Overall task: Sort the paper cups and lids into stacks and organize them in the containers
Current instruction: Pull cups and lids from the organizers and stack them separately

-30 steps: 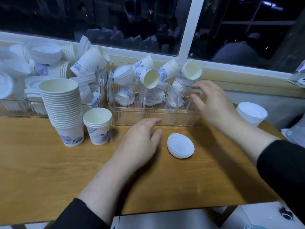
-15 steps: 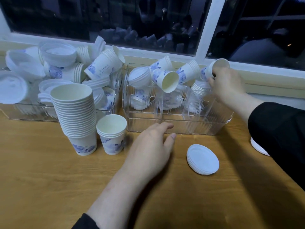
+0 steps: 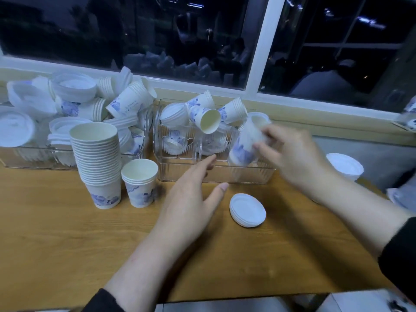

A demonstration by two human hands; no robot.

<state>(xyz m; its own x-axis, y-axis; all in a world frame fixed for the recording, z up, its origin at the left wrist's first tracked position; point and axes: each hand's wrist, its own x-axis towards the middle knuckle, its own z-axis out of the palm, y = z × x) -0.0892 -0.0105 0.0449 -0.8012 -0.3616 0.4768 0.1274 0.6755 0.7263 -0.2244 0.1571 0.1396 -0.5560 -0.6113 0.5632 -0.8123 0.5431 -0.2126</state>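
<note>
Now the wooden bench [image 3: 56, 233] fills the lower view, with the dark window at twelve o'clock beyond it; at ten o'clock a clear container [image 3: 27, 157] is heaped with loose cups and white lids; at twelve o'clock from my left hand a second clear container [image 3: 213, 174] holds tipped cups and lids behind its dividers; at nine o'clock from that hand the tall stack of cups [image 3: 96, 163] stands upright on the bench, and the short stack of cups [image 3: 140, 182] stands just beside it on the three o'clock side; my left hand [image 3: 191, 203] hovers over the bench, fingers straight and a little apart, gripping nothing; my right hand [image 3: 290, 156] is at two o'clock, fingers curled round a blurred cup [image 3: 245, 143] held over the second container's right end; a small pile of lids [image 3: 247, 210] lies at three o'clock from my left hand; another lid pile [image 3: 344, 165] sits further off at three o'clock.
</note>
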